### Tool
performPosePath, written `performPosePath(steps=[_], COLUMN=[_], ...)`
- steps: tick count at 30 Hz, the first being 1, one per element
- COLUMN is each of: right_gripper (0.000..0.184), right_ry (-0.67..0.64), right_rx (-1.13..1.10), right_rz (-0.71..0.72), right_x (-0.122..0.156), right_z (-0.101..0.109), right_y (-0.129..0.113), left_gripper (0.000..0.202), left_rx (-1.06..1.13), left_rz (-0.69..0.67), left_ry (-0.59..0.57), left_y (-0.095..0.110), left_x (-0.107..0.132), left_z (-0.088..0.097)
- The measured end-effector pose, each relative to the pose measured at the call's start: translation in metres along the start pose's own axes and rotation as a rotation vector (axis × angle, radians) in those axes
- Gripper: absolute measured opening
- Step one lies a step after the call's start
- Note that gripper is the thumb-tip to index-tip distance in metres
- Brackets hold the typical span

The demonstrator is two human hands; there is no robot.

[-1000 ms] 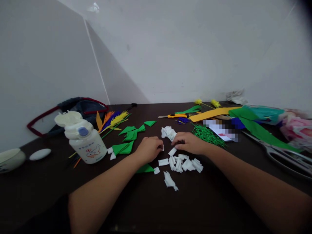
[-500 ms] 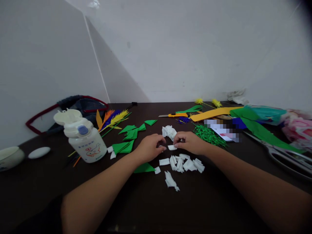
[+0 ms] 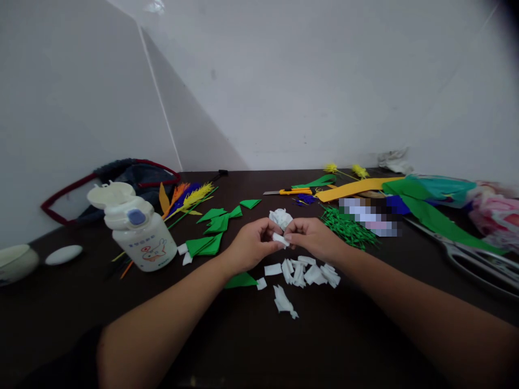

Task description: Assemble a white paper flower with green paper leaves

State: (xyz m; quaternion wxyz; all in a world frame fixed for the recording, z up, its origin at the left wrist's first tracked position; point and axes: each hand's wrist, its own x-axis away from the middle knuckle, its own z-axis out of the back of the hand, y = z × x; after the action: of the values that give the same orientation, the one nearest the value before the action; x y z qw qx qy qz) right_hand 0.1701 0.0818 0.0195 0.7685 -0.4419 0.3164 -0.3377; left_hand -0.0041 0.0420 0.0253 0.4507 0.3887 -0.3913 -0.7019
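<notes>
Between my two hands is a small strip of white paper (image 3: 280, 239), pinched at one end by my left hand (image 3: 256, 244) and at the other by my right hand (image 3: 310, 237). Just behind the fingers lies a crumpled clump of white paper (image 3: 280, 216). On the table in front of the hands are several folded white paper pieces (image 3: 300, 272), and a twisted white piece (image 3: 284, 301) lies closer to me. Folded green paper pieces (image 3: 206, 245) are left of my left hand. Thin green paper shreds (image 3: 347, 227) are heaped beside my right wrist.
A white bottle (image 3: 144, 237) with its lid up stands left. Further back lies a yellow utility knife (image 3: 295, 191), blade exposed. Large scissors (image 3: 458, 248) and a green strip (image 3: 441, 224) are at right. Orange, blue and yellow paper plumes (image 3: 188, 197) lie behind the bottle.
Both hands have come together. The white strip, earlier by the right fingertips, is now raised and held between both hands. The other pieces look unmoved.
</notes>
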Motion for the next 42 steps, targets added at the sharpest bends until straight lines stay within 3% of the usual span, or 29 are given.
performPosePath(steps=[3,6,12,16,23,27,32,36,42], right_gripper=[0.005,0.005,0.010,0.011,0.010,0.009,0.008,0.010,0.009], right_ry=[-0.023,-0.027,0.103,0.141,0.113,0.156,0.220,0.251,0.139], right_rx=[-0.160,-0.174,0.197,0.327,0.343,0.315,0.334,0.323,0.200], right_rz=[-0.038,-0.041,0.128,0.233,0.117,0.076,0.105,0.164,0.159], right_x=[0.000,0.000,0.004,0.006,0.002,0.000,0.002,0.005,0.006], right_z=[-0.003,-0.005,-0.007,-0.008,-0.005,-0.007,-0.008,-0.010,-0.015], right_y=[-0.001,-0.002,-0.009,-0.013,-0.005,-0.005,-0.008,-0.011,-0.010], left_gripper=[0.019,0.019,0.013,0.010,0.007,0.019,0.024,0.030,0.023], left_rx=[0.035,0.019,-0.148,-0.247,-0.494,-0.599,-0.509,-0.385,-0.084], left_rz=[-0.002,-0.015,-0.033,-0.050,-0.069,-0.057,-0.063,-0.051,-0.017], left_ry=[-0.002,0.000,0.067,0.064,-0.019,-0.086,0.065,0.089,0.078], left_y=[-0.001,-0.001,-0.001,0.001,0.000,-0.002,0.002,0.003,-0.004], left_x=[0.000,0.000,-0.001,-0.001,0.000,0.001,0.000,0.000,-0.003], left_z=[0.000,0.000,0.004,0.004,0.007,0.010,0.009,0.009,0.008])
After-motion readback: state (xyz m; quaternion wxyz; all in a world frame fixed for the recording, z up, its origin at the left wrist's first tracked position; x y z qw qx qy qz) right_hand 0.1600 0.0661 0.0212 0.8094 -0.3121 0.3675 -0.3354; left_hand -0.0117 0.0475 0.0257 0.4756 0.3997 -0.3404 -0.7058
